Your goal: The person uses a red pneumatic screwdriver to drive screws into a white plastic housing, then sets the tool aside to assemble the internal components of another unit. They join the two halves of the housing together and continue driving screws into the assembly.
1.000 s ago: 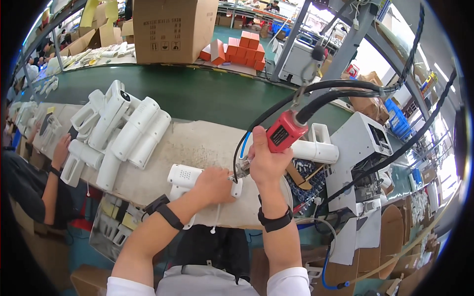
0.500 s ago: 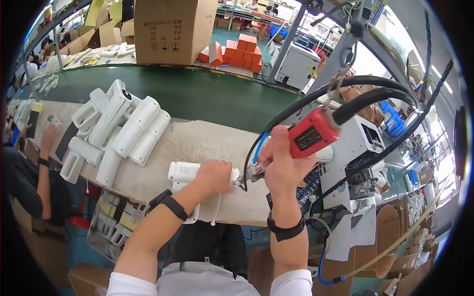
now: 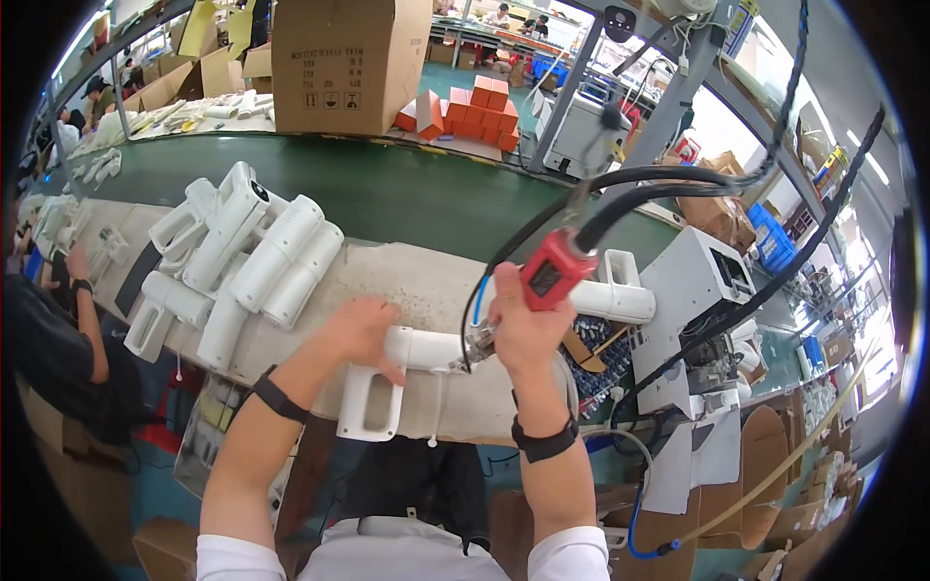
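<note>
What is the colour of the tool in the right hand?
The tool is red, with a dark label; the head view shows it.

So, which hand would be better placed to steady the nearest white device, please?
Likely the left hand, at the left end of the white device; the right hand holds the red tool.

Lying crosswise on the beige worktop (image 3: 426, 273) as a white tubular housing (image 3: 424, 351), meeting the spread left hand (image 3: 360, 331) at its left end, extending a closed-loop handle (image 3: 353, 407) toward the near edge, trailing a thin white cord (image 3: 440, 412). Tilting in the right hand (image 3: 529, 334) as a blocky red tool (image 3: 559, 271), aiming a metal nose (image 3: 479, 344) at the housing's right end, touching or just missing, too small to tell.
</note>
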The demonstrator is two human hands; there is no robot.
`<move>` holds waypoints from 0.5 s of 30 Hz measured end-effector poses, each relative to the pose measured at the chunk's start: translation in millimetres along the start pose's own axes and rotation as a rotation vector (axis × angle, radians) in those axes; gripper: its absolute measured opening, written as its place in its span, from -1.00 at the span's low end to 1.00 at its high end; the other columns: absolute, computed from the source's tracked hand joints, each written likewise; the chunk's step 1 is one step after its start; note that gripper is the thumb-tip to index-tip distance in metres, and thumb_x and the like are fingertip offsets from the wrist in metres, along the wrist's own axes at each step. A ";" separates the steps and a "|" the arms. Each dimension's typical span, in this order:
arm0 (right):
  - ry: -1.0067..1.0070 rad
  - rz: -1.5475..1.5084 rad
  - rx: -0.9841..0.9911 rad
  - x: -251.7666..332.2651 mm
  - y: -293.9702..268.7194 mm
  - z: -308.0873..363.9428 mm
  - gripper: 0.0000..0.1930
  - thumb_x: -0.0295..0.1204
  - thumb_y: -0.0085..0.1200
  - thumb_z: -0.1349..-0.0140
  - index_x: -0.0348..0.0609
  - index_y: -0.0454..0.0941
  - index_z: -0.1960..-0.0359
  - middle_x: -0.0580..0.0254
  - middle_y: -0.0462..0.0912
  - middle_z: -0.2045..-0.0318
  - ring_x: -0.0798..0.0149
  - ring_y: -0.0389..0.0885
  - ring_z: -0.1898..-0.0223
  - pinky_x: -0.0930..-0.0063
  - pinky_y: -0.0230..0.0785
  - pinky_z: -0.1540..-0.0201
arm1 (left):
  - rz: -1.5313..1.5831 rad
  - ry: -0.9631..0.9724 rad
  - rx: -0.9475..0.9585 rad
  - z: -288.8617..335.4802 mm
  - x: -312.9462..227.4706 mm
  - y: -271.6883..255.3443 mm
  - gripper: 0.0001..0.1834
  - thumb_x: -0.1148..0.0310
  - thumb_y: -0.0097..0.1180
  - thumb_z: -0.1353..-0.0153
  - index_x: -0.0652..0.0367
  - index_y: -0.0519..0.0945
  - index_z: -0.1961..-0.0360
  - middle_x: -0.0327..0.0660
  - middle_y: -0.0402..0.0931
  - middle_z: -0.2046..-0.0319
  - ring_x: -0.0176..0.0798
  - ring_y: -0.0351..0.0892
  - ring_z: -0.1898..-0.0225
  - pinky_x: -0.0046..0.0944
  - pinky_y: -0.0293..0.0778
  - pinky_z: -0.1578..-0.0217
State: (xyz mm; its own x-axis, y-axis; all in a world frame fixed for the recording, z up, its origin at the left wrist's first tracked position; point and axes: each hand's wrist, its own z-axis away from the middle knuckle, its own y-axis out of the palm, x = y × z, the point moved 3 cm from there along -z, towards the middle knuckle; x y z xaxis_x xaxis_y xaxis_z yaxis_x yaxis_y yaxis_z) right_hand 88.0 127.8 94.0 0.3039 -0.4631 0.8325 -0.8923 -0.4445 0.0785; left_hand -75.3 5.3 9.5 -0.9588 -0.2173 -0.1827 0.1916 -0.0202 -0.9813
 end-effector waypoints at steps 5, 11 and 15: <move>-0.069 -0.197 -0.006 73.3 15.1 -19.8 -0.74 -0.30 0.20 -0.25 -0.24 0.46 0.42 0.33 0.43 0.78 0.48 0.35 0.78 0.63 0.12 0.71 | 0.133 -0.103 0.260 0.6 -8.0 3.0 -0.09 -0.24 0.47 0.46 0.24 0.56 0.15 -0.02 0.57 0.17 0.03 0.57 0.09 -0.06 0.48 0.08; -0.050 -0.143 -0.006 37.9 39.5 -29.3 -0.67 -0.26 0.29 -0.18 -0.17 0.43 0.55 0.38 0.44 0.75 0.51 0.39 0.76 0.63 0.16 0.70 | 0.175 -0.104 0.187 -13.5 -41.9 4.2 -0.06 -0.27 0.43 0.43 0.27 0.54 0.11 -0.02 0.58 0.15 0.01 0.58 0.06 -0.07 0.49 0.04; -0.019 -0.148 -0.004 21.4 46.0 -31.4 -0.66 -0.26 0.28 -0.18 -0.16 0.42 0.56 0.39 0.43 0.76 0.50 0.39 0.76 0.63 0.16 0.70 | 0.163 -0.067 0.150 -19.0 -35.8 19.4 -0.02 -0.30 0.42 0.44 0.29 0.53 0.09 -0.01 0.58 0.14 0.01 0.57 0.04 -0.09 0.49 0.03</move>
State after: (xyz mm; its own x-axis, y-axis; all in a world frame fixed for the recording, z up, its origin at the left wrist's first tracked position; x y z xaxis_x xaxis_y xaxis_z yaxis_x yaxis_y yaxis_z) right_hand 43.1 121.6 132.6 0.4389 -0.4068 0.8012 -0.8383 -0.5064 0.2020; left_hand -41.2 31.2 -4.1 -0.8976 -0.2942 -0.3282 0.3763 -0.1239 -0.9182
